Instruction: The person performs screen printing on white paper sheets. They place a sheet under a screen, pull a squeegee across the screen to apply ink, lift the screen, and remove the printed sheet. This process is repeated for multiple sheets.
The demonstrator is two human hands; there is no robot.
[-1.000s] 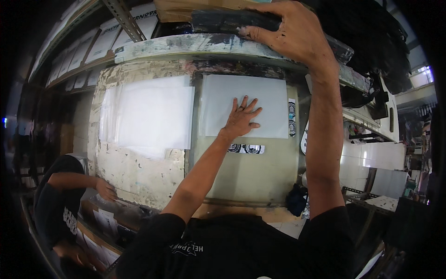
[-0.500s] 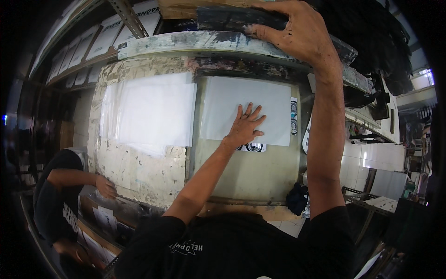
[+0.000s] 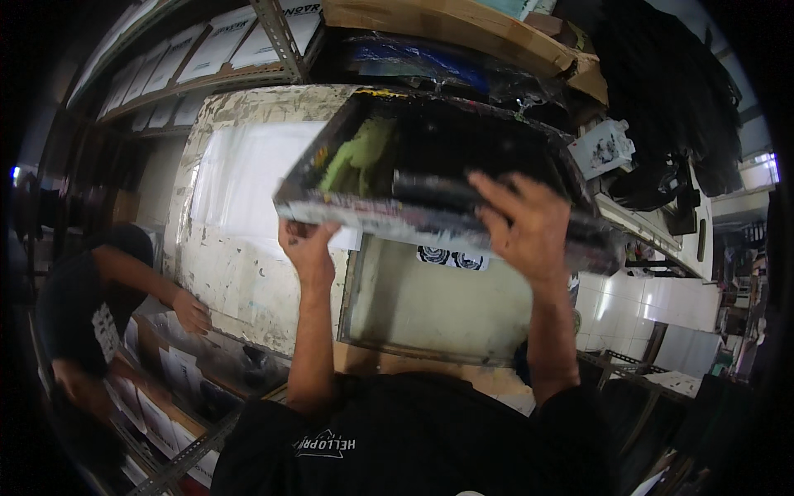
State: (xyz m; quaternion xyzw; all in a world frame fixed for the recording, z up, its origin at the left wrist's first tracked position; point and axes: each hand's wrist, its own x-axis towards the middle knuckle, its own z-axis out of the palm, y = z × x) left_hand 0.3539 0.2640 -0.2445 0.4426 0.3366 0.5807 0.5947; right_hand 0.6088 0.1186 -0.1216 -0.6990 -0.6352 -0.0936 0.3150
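A screen printing frame with a dark mesh and paint-stained rim slants over the right board. At its near left corner, my left hand is closed around the rim. My right hand, blurred by motion, is at the right end of a dark bar-shaped squeegee lying inside the frame, thumb and fingers on either side of it. A greenish-yellow patch of ink shows on the mesh. Below the near rim, a printed strip with black round emblems peeks out; the frame hides the sheet around it.
Translucent white sheets lie on the worn left board. A co-worker's hand rests by that board's near left edge. Behind the frame are a cardboard box and blue plastic wrapping. A stained white container stands right.
The frame has swung down toward me over the right board, covering the white sheet there. My left hand left the sheet and took the frame's corner. My right hand came nearer with the squeegee.
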